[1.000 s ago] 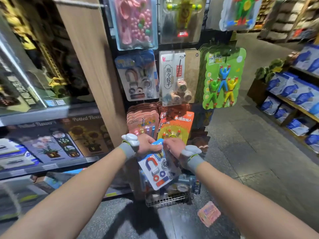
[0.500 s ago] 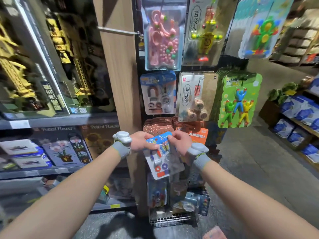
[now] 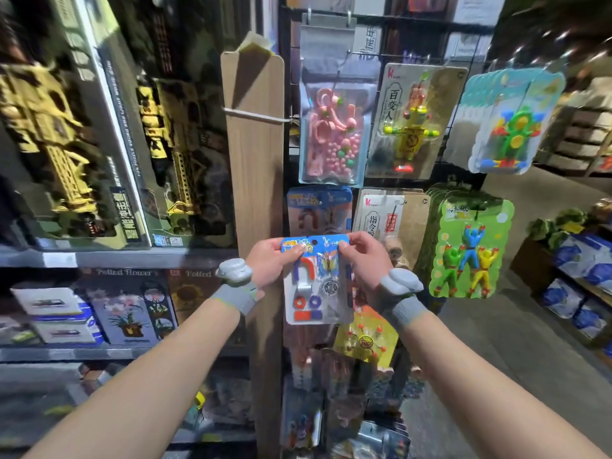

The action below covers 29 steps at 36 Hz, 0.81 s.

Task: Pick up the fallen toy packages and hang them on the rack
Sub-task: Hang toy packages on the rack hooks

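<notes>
- Holding the magnet toy package (image 3: 317, 283) upright by its top corners, we pinch it with both hands in front of the wire rack (image 3: 381, 54).
- Our left hand (image 3: 270, 265) grips the package's upper left corner, thumb on the blue header.
- Our right hand (image 3: 362, 263) grips the upper right corner the same way.
- The package sits just below a matching blue magnet package (image 3: 319, 207) hanging on the rack, overlapping its lower edge.
- A wooden post (image 3: 255, 180) stands just left of the package.
</notes>
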Motion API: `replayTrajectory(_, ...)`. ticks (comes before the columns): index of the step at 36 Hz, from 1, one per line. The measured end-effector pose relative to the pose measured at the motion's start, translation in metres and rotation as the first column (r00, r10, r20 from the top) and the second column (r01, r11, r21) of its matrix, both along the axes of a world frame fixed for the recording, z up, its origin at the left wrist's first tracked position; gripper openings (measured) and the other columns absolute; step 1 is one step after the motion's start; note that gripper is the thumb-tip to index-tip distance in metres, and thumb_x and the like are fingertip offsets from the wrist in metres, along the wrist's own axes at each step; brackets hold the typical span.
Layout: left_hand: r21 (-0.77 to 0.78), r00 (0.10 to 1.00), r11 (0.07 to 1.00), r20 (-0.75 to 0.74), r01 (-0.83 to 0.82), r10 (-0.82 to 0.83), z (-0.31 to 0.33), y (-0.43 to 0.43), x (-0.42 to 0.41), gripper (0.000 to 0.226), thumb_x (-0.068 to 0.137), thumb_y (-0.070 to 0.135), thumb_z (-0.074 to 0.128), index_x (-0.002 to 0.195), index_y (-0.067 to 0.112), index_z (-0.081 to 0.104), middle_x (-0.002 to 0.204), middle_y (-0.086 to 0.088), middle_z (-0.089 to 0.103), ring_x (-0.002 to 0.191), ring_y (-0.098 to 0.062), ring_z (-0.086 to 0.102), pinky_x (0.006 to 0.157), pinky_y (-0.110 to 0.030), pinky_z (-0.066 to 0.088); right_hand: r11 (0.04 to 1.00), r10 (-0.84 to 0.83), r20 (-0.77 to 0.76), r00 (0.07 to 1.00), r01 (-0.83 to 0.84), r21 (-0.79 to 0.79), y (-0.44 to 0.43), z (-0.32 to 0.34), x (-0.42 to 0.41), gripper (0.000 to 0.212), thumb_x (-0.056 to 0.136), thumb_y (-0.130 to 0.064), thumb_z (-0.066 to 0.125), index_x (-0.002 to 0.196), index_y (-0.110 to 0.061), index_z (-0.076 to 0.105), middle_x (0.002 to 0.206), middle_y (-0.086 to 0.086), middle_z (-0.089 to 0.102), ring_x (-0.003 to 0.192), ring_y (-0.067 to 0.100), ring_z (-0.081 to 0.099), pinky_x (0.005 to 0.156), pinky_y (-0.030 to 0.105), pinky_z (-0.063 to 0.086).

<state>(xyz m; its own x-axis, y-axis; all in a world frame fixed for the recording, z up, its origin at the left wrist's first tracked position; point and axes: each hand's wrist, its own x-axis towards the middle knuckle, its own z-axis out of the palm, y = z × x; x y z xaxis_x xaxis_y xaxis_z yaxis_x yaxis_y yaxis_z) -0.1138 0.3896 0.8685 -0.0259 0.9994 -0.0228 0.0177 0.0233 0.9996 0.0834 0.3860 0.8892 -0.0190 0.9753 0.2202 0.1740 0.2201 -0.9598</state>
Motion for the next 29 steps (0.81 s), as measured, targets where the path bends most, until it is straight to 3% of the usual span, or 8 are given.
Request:
replayTrajectory(3, 0.059, 0.999, 0.998, -0.012, -0.029, 0.030, 0.014, 0.002, -0.001, 0.032, 0.086, 0.033, 0.074, 0.106, 0.009, 0.068, 0.095, -0.011, 0.076, 0.092, -0.027, 0.073, 0.094, -0.052, 0.054, 1.000, 0.016, -0.037, 0.999, -0.017, -0.004, 0.003, 0.013, -0.003, 0.009, 0.096, -0.019, 0.058, 0.096, -0.010, 0.063, 0.091, 0.008, 0.069, 0.078, 0.015, 0.064, 0.066, 0.032, 0.053)
replayTrajectory(10, 0.170, 1.000, 0.985, 0.014, 0.020, -0.023, 0.038, -0.003, -0.003, 0.024, 0.090, 0.027, 0.069, 0.106, 0.009, 0.065, 0.098, -0.011, 0.076, 0.095, -0.027, 0.073, 0.087, -0.043, 0.057, 0.995, 0.026, -0.082, 0.996, -0.018, 0.095, 0.006, 0.029, -0.006, 0.005, 0.095, -0.016, 0.060, 0.092, -0.013, 0.062, 0.082, -0.003, 0.067, 0.063, -0.003, 0.060, 0.050, 0.010, 0.042)
replayTrajectory(16, 0.226, 0.999, 0.974, 0.043, 0.023, -0.033, 0.050, 0.003, -0.007, 0.027, 0.085, 0.024, 0.073, 0.104, 0.006, 0.069, 0.101, -0.015, 0.075, 0.099, -0.030, 0.071, 0.093, -0.049, 0.054, 0.988, 0.039, -0.075, 0.996, -0.027, 0.153, 0.009, 0.038, -0.005, 0.007, 0.094, -0.020, 0.062, 0.094, -0.014, 0.062, 0.096, 0.007, 0.073, 0.083, 0.013, 0.067, 0.071, 0.024, 0.053)
replayTrajectory(20, 0.265, 0.999, 0.964, 0.033, 0.029, -0.039, 0.057, 0.008, -0.007, 0.039, 0.076, 0.034, 0.077, 0.104, 0.007, 0.071, 0.103, -0.013, 0.075, 0.101, -0.030, 0.071, 0.096, -0.052, 0.052, 0.981, 0.053, -0.104, 0.993, -0.033, 0.191, 0.011, 0.047, -0.004, 0.006, 0.095, -0.020, 0.061, 0.092, -0.015, 0.059, 0.085, 0.003, 0.070, 0.069, 0.004, 0.062, 0.056, 0.015, 0.045)
replayTrajectory(23, 0.276, 0.999, 0.961, 0.027, 0.033, -0.042, 0.061, 0.010, -0.007, 0.042, 0.076, 0.035, 0.077, 0.106, 0.007, 0.070, 0.104, -0.012, 0.074, 0.102, -0.029, 0.070, 0.095, -0.051, 0.052, 0.977, 0.041, -0.107, 0.993, -0.018, 0.212, 0.013, 0.051, -0.004, 0.010, 0.095, -0.019, 0.062, 0.086, -0.020, 0.058, 0.082, 0.002, 0.068, 0.067, 0.003, 0.060, 0.054, 0.015, 0.043)
replayTrajectory(26, 0.276, 0.999, 0.961, 0.020, 0.030, -0.037, 0.062, 0.011, -0.006, 0.032, 0.083, 0.028, 0.075, 0.105, 0.006, 0.070, 0.102, -0.011, 0.075, 0.100, -0.028, 0.071, 0.092, -0.046, 0.054, 0.980, 0.037, -0.104, 0.994, -0.015, 0.199, 0.015, 0.051, -0.004, 0.011, 0.094, -0.020, 0.062, 0.084, -0.022, 0.058, 0.083, 0.003, 0.069, 0.071, 0.006, 0.063, 0.058, 0.020, 0.046)
replayTrajectory(29, 0.284, 1.000, 0.959, 0.001, 0.016, -0.017, 0.062, 0.012, -0.004, 0.020, 0.087, 0.021, 0.072, 0.101, 0.007, 0.070, 0.096, -0.008, 0.076, 0.093, -0.023, 0.073, 0.080, -0.036, 0.057, 0.983, 0.025, -0.092, 0.995, -0.007, 0.182, 0.017, 0.049, -0.003, 0.010, 0.094, -0.020, 0.062, 0.085, -0.022, 0.059, 0.083, 0.000, 0.069, 0.069, 0.005, 0.062, 0.052, 0.017, 0.044)
